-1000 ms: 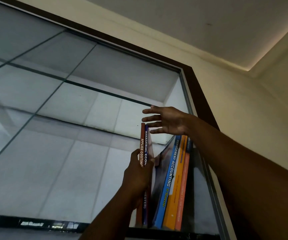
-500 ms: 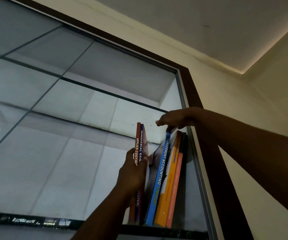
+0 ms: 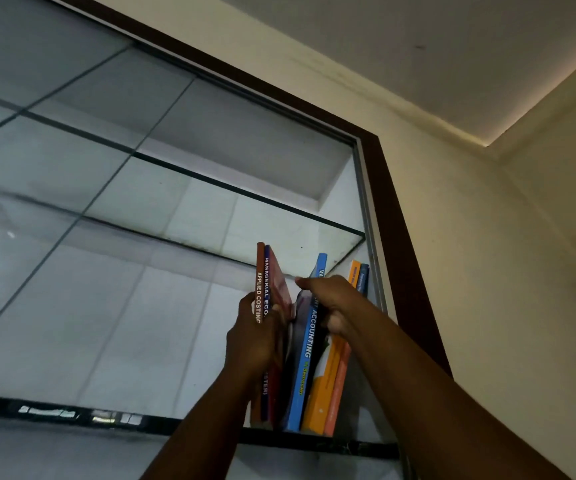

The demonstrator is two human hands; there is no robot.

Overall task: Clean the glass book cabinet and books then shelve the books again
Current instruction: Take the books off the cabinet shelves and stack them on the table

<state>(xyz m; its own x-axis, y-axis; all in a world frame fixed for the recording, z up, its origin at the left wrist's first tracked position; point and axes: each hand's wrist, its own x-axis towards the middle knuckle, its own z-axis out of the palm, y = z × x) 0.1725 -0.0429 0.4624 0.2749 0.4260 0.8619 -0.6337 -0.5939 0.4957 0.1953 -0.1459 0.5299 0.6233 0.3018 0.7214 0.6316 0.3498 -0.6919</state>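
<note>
Our left hand grips the two leftmost books by their spines. Our right hand, spread open above the row a second ago, now curls round the top of the blue book, which stands straighter, so we judge shelving nearly done. On the shelf in the cabinet corner we count at least six books, one dark and half hidden

At least six books stand on one shelf (overlapping spines blur the count). Two hands show: the left hand and the right hand.
</note>
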